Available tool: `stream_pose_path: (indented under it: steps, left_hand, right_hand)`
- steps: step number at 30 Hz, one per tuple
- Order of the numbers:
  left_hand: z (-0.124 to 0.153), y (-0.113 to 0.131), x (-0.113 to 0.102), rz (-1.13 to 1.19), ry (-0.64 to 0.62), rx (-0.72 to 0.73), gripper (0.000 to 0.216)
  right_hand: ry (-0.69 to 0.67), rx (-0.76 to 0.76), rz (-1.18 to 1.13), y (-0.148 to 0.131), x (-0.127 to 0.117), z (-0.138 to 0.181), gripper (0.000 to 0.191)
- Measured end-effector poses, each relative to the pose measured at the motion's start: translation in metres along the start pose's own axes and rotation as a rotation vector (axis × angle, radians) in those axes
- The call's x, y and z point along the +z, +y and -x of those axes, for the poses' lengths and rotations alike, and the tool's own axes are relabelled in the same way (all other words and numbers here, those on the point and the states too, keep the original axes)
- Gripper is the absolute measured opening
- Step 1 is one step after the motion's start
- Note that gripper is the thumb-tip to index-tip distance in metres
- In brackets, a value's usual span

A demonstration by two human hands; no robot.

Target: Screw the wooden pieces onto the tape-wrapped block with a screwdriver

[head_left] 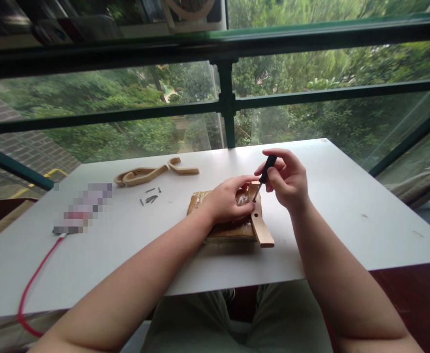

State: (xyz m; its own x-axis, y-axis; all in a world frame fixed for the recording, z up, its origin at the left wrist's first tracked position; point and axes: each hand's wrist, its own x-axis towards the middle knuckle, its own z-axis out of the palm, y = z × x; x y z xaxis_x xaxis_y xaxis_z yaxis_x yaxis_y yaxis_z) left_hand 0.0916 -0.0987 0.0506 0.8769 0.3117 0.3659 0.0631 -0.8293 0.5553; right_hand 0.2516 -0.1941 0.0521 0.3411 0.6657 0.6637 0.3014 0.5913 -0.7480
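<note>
My right hand [286, 179] is closed round the black handle of a screwdriver [268, 169], tilted with its shaft pointing down and to the left. The tip meets a pale wooden hook [262, 230] at a spot beside my left thumb; a screw there is too small to make out. Nearer to me, a dark round hole shows in the wood. My left hand [229, 198] grips the hook, thumb on the near side and fingers on the far side. Under that hand lies a brown block in shiny clear wrap [233, 230], and the hook rests along its right edge.
Several loose screws [150, 198] lie left of the block on the white table [141, 260]. Behind them are more curved wooden hooks [141, 175]. A blurred-out phone [86, 208] with a red cable [34, 282] sits at the left. Green-framed windows stand beyond the table.
</note>
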Motion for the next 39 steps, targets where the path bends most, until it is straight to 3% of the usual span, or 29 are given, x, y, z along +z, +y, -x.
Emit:
stream_pose_path:
  steps: [19,27,33,39]
  left_hand:
    - [0.0000,0.0003,-0.0008,0.006,-0.019,-0.004,0.060]
    - [-0.0001,-0.0008,-0.0007,-0.003,-0.013,0.012,0.060]
    - [-0.0007,-0.0010,0.0003,0.000,-0.003,0.014,0.056]
    - [-0.0019,-0.0026,0.0023,0.004,0.023,-0.017,0.045]
  right_hand:
    - [0.094,-0.016,0.015,0.0041,0.0017,-0.0027,0.028]
    - [0.047,-0.019,-0.008,-0.0001,0.0002,-0.0017,0.027]
    - [0.024,0.037,-0.069,-0.0028,-0.0033,-0.0012,0.037]
    - [0.013,0.029,-0.070,-0.0041,-0.0018,-0.0023,0.030]
